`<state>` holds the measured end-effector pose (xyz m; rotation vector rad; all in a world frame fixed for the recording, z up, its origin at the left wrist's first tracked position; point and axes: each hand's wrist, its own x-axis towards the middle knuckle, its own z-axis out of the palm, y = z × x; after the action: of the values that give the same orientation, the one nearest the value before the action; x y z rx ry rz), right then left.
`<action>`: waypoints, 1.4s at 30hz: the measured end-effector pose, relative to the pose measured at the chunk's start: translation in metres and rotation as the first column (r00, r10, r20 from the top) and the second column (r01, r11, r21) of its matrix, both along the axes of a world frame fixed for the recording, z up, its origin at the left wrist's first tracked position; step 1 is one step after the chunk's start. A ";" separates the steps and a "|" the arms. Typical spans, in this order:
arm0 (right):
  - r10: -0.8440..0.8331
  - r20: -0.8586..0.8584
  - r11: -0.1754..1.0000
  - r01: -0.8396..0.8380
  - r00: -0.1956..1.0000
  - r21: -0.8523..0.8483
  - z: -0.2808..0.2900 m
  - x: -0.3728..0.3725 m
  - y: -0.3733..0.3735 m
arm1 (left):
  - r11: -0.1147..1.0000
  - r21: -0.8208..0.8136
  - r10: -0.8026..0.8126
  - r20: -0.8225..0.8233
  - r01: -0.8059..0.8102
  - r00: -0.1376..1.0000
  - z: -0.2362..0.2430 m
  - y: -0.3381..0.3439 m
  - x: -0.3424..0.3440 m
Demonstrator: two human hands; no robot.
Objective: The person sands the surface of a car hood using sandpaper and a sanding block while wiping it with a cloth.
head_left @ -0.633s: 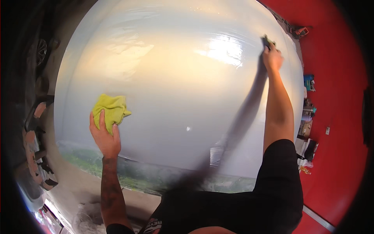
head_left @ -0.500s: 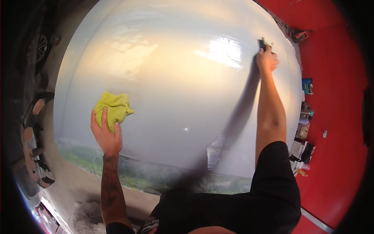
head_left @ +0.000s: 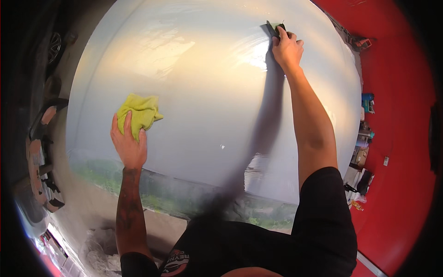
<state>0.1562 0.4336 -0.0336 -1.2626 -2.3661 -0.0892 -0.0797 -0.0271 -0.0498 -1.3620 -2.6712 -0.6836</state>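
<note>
From the head view, I have my left hand over on the left, fingers gripping a bunched yellow-green fabric cloth, and that cloth lies against the broad, pale, glossy curved panel. Up at the far right part of the panel, here's my right hand, thumb and fingers closed on a small dark tool; whether its edge is touching, I cannot tell. A long dark arm shadow runs down the shiny surface. Along the near edge, I see a hazy green-streaked band, and my black fabric sleeve sits at lower right.
</note>
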 end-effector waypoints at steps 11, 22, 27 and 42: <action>0.718 0.066 0.690 -0.696 0.693 -0.197 0.011 -0.007 -0.239 | 1.000 -0.028 0.012 0.021 -0.012 1.000 0.004 -0.001 0.001; 0.406 0.126 0.895 -0.367 0.905 -0.253 0.019 -0.026 -0.314 | 0.996 -0.015 0.082 -0.084 -0.084 0.993 0.000 -0.006 -0.002; 0.701 0.121 0.700 -0.646 0.703 -0.303 0.010 0.006 -0.302 | 0.995 -0.042 0.087 0.000 -0.087 0.996 0.000 -0.005 0.000; 0.650 0.181 0.750 -0.584 0.738 -0.309 0.005 0.017 -0.352 | 0.995 -0.066 0.078 0.060 -0.074 0.995 0.005 -0.010 0.000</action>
<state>0.1732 0.0812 -0.0282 -0.4864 -2.9975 0.2504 -0.0792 -0.0370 -0.0445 -1.2665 -2.8003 -0.6484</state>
